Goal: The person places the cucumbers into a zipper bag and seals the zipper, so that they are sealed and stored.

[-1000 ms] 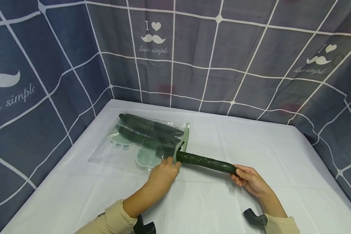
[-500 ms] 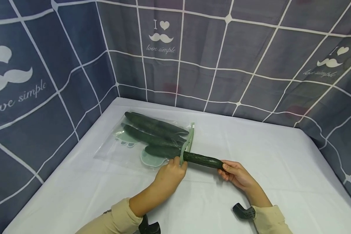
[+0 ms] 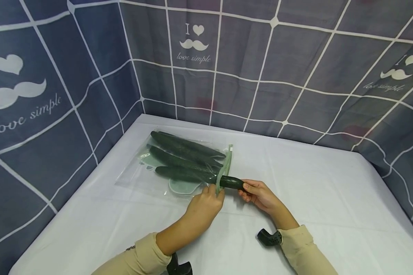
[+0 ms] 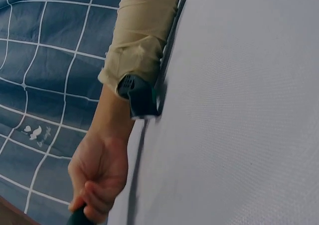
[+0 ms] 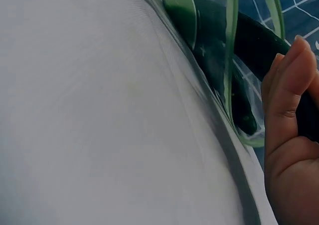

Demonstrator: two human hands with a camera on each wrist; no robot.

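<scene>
A dark green cucumber (image 3: 232, 182) runs through the mouth of a clear zip bag (image 3: 134, 179), most of its length inside. My right hand (image 3: 259, 194) pinches its outer end between thumb and fingers; the right wrist view shows this hand (image 5: 291, 120) close up beside the bag's opening. My left hand (image 3: 204, 208) pinches the near side of the bag's green rim (image 3: 223, 172) and holds the mouth apart. Several other cucumbers (image 3: 182, 145) lie inside the bag, side by side. In the left wrist view, my right hand (image 4: 102, 170) grips the cucumber's tip (image 4: 79, 217).
The bag lies on a white-covered table (image 3: 313, 183) and bears pale green printed shapes (image 3: 184, 187). Dark grid-patterned curtains (image 3: 241, 57) stand behind and to the left. Black devices (image 3: 270, 237) are attached at both wrists.
My right hand has moved left, sliding the cucumber deeper into the bag, so only a short end sticks out. My left hand keeps its hold on the rim. The head view has shifted slightly.
</scene>
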